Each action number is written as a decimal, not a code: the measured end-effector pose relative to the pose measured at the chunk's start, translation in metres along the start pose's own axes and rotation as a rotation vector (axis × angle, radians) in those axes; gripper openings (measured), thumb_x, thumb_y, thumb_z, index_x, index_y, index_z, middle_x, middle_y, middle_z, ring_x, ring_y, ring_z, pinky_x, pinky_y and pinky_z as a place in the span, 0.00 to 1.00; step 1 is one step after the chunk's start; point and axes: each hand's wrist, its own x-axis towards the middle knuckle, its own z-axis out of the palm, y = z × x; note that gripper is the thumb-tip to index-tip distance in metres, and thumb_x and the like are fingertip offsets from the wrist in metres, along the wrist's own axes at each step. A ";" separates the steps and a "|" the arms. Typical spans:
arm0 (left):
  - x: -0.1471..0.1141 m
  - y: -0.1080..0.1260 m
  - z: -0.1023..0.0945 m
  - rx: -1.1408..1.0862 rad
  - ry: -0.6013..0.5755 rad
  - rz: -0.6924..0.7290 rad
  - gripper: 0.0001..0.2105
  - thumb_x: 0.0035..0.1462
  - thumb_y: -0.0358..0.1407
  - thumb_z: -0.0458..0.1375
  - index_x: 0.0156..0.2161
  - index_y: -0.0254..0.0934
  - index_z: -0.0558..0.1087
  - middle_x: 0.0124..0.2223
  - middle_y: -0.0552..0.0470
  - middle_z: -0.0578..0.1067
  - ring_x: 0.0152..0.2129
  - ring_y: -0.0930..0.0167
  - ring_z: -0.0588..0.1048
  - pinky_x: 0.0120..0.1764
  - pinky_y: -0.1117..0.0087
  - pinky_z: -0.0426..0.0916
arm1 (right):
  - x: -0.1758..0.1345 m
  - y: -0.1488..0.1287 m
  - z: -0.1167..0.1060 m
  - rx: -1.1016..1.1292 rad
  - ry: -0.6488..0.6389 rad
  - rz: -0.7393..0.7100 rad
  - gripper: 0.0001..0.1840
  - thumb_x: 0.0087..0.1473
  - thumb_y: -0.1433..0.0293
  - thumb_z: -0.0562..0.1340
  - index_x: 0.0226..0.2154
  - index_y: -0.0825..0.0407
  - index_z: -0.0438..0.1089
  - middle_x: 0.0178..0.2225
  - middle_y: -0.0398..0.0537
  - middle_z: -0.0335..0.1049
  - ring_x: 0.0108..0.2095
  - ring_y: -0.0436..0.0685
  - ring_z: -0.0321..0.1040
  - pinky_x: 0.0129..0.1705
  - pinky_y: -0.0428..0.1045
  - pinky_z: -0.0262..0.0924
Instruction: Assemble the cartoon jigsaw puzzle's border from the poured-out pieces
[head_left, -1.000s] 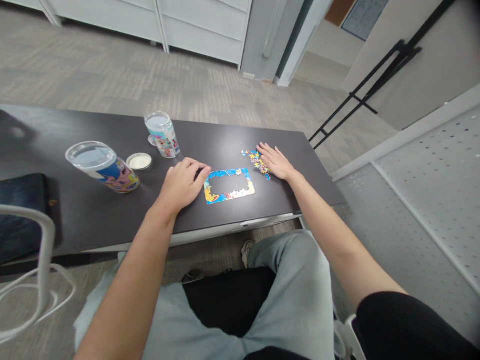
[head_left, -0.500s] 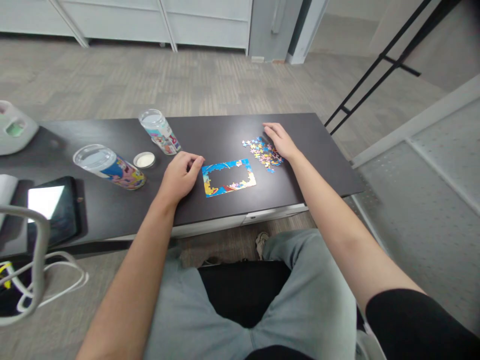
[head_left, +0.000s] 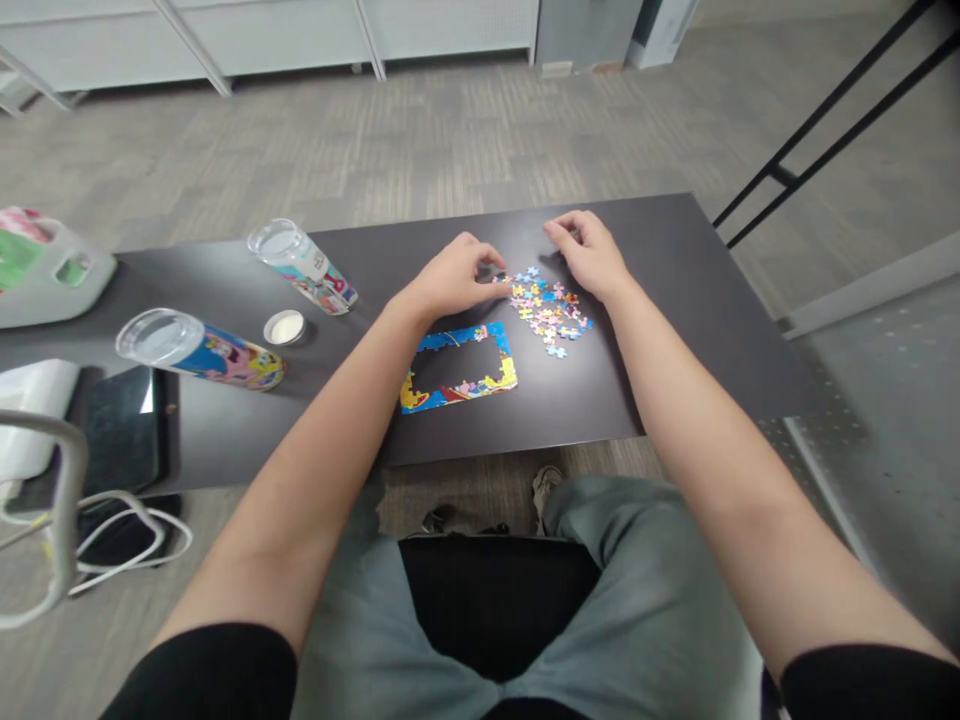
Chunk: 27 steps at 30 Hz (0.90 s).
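Note:
A loose pile of small, colourful jigsaw puzzle pieces [head_left: 551, 308] lies on the dark table. My left hand [head_left: 459, 275] is at the pile's left edge, thumb and forefinger apart, with the fingertips by the outermost pieces. Beyond the pile's upper right side, my right hand [head_left: 589, 250] is held with fingers curled and the tips drawn together; whatever is between them is too small or hidden to make out. Just below my left hand lies a rectangular puzzle border [head_left: 459, 395], mostly blue and yellow, with the bare tabletop showing inside it. My left wrist and forearm pass close to its upper left corner.
To the left lie two clear, picture-printed cylinders, a larger one [head_left: 217, 352] and a smaller one [head_left: 311, 272], with a round white lid [head_left: 285, 327] between them. Farther left are a black tablet [head_left: 124, 430], a white plastic jug [head_left: 67, 275] and white cables [head_left: 142, 530].
My left hand has moved from beside the border to the pile's left edge, and its fingers have parted. My right hand has lifted off the pile, curling its fingers. The view has shifted.

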 end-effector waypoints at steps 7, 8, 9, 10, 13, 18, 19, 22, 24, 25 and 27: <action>0.013 0.002 0.013 -0.017 -0.015 -0.016 0.13 0.66 0.34 0.83 0.53 0.39 0.93 0.49 0.47 0.82 0.43 0.63 0.76 0.59 0.57 0.77 | 0.005 0.006 0.005 -0.002 -0.032 -0.006 0.43 0.78 0.22 0.62 0.49 0.42 0.84 0.54 0.52 0.84 0.57 0.67 0.80 0.73 0.65 0.74; 0.012 0.003 0.014 -0.009 0.005 -0.037 0.14 0.65 0.34 0.84 0.54 0.38 0.93 0.49 0.47 0.82 0.43 0.63 0.76 0.58 0.57 0.77 | 0.006 0.008 0.006 0.001 -0.040 -0.009 0.44 0.78 0.21 0.62 0.49 0.42 0.84 0.55 0.53 0.84 0.58 0.67 0.80 0.73 0.66 0.74; 0.010 0.004 0.014 0.001 0.027 -0.058 0.15 0.65 0.34 0.85 0.55 0.38 0.93 0.51 0.46 0.83 0.43 0.64 0.76 0.57 0.57 0.77 | 0.006 0.010 0.007 0.006 -0.048 -0.014 0.44 0.77 0.20 0.62 0.50 0.43 0.84 0.55 0.53 0.84 0.59 0.67 0.80 0.74 0.66 0.74; 0.008 0.005 0.014 0.010 0.044 -0.077 0.15 0.65 0.34 0.85 0.54 0.37 0.93 0.52 0.45 0.83 0.42 0.64 0.77 0.57 0.57 0.77 | 0.007 0.012 0.008 0.014 -0.055 -0.022 0.45 0.76 0.19 0.62 0.50 0.43 0.84 0.55 0.53 0.83 0.59 0.68 0.80 0.74 0.66 0.73; 0.003 0.008 0.014 0.016 0.048 -0.103 0.09 0.67 0.33 0.83 0.50 0.38 0.93 0.51 0.45 0.82 0.42 0.63 0.78 0.57 0.56 0.78 | 0.009 0.017 0.011 0.054 -0.052 -0.049 0.49 0.73 0.15 0.60 0.49 0.43 0.83 0.54 0.53 0.83 0.58 0.68 0.80 0.74 0.67 0.73; -0.005 0.016 0.015 0.023 0.087 -0.117 0.08 0.67 0.33 0.81 0.49 0.42 0.92 0.49 0.47 0.82 0.47 0.60 0.79 0.63 0.55 0.79 | 0.012 0.021 0.015 0.115 -0.037 -0.089 0.53 0.71 0.12 0.57 0.48 0.42 0.83 0.52 0.54 0.83 0.57 0.69 0.80 0.73 0.67 0.73; -0.007 0.020 0.016 0.035 0.101 -0.101 0.09 0.67 0.33 0.80 0.50 0.42 0.92 0.50 0.47 0.82 0.47 0.60 0.79 0.65 0.54 0.78 | 0.013 0.021 0.015 0.119 -0.039 -0.093 0.52 0.71 0.13 0.57 0.48 0.42 0.83 0.51 0.54 0.83 0.57 0.69 0.80 0.73 0.67 0.73; -0.014 0.037 0.026 0.059 0.084 -0.014 0.10 0.71 0.34 0.79 0.54 0.41 0.92 0.51 0.47 0.83 0.49 0.59 0.80 0.65 0.55 0.78 | 0.016 0.021 0.017 0.132 -0.040 -0.099 0.49 0.74 0.15 0.58 0.48 0.42 0.83 0.51 0.53 0.84 0.58 0.69 0.82 0.74 0.68 0.74; -0.017 0.052 0.036 0.062 0.023 0.040 0.11 0.71 0.36 0.80 0.56 0.41 0.93 0.53 0.46 0.84 0.49 0.59 0.81 0.63 0.57 0.77 | 0.018 0.021 0.018 0.147 -0.036 -0.102 0.48 0.74 0.16 0.60 0.47 0.42 0.83 0.50 0.52 0.85 0.58 0.70 0.82 0.75 0.69 0.74; -0.017 0.060 0.042 0.069 0.002 0.046 0.11 0.72 0.37 0.80 0.56 0.40 0.93 0.54 0.44 0.84 0.49 0.58 0.81 0.62 0.57 0.77 | 0.019 0.022 0.018 0.154 -0.033 -0.102 0.48 0.74 0.16 0.60 0.46 0.42 0.83 0.50 0.52 0.85 0.58 0.70 0.83 0.76 0.69 0.74; -0.014 0.074 0.051 0.093 -0.012 0.031 0.13 0.74 0.37 0.79 0.60 0.40 0.93 0.57 0.43 0.85 0.50 0.58 0.82 0.62 0.57 0.77 | 0.021 0.022 0.020 0.165 -0.026 -0.098 0.47 0.73 0.16 0.61 0.45 0.42 0.82 0.50 0.51 0.86 0.57 0.70 0.83 0.78 0.71 0.73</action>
